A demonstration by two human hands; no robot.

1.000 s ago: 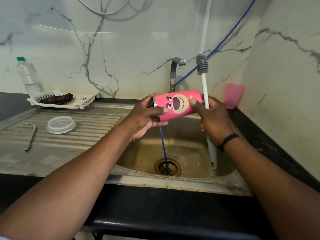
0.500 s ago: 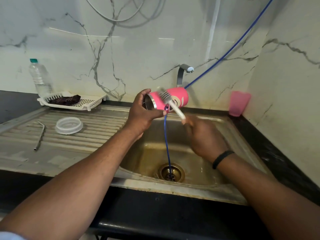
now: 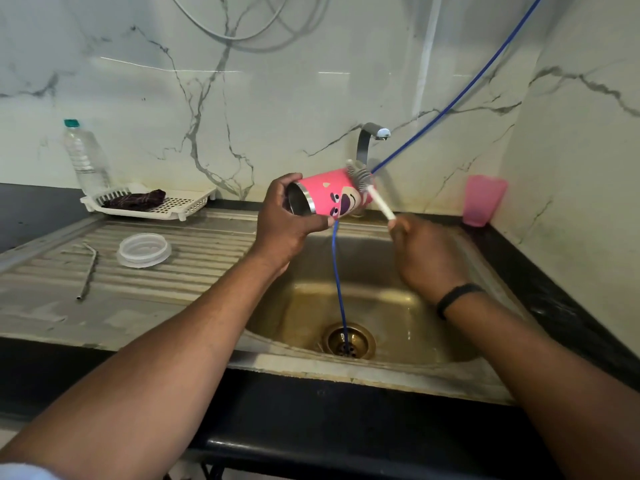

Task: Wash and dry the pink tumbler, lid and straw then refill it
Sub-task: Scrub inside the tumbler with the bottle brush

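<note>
Tumbler (image 3: 330, 195), pink, lies on its side above the sink (image 3: 388, 306), open steel rim toward camera-left. Left hand (image 3: 287, 223) grips it round the rim end, fingers curled. Right hand (image 3: 424, 258) closed on white brush (image 3: 369, 187) handle; bristles touch tumbler's outer wall. Lid (image 3: 144, 250) and straw (image 3: 89, 270) on the drainboard, apart.

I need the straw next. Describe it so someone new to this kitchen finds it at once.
Start at the sink and look left to its ribbed steel drainboard. The straw lies flat near the drainboard's left edge, left of the clear round lid. It is a thin metal tube with a bent end.
</note>
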